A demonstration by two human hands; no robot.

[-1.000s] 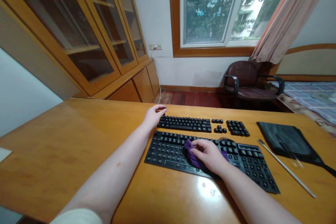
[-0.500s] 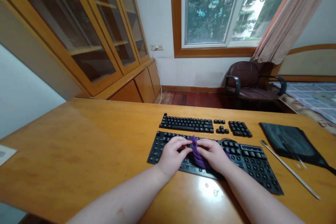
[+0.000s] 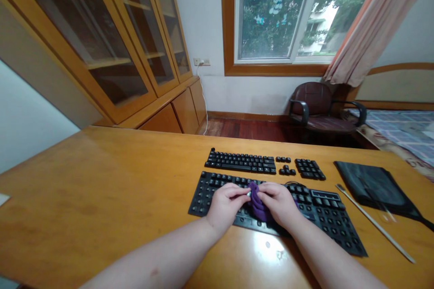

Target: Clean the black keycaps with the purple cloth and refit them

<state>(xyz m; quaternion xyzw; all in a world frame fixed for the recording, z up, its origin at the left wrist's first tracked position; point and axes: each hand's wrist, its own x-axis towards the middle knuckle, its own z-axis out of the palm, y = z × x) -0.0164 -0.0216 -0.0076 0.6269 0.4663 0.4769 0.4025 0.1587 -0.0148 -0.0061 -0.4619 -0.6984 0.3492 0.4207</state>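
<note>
Over the black keyboard [image 3: 200, 196], my left hand [image 3: 225, 203] pinches something small with a pale glint between thumb and fingertips; its kind is hard to make out. The purple cloth [image 3: 260, 210] is bunched in my right hand [image 3: 280, 203], its folded upper end pressed up against the left fingertips. My right fingers are closed on it, and part of the cloth hangs onto the keyboard. Many key places on the keyboard show bare posts without caps. Both hands hide the keyboard's middle.
Loose black keycaps [image 3: 240, 161] lie in rows behind the keyboard, with a number-pad group [image 3: 309, 169] to their right. A long thin pale stick [image 3: 376, 223] with a dark tip lies at the right, beside a black pouch [image 3: 373, 183]. Beyond the desk stands a chair [image 3: 313, 99].
My hands have come slightly lower in the view. The cloth's upper end has folded down, and a small pale glint now shows at my left fingertips.
</note>
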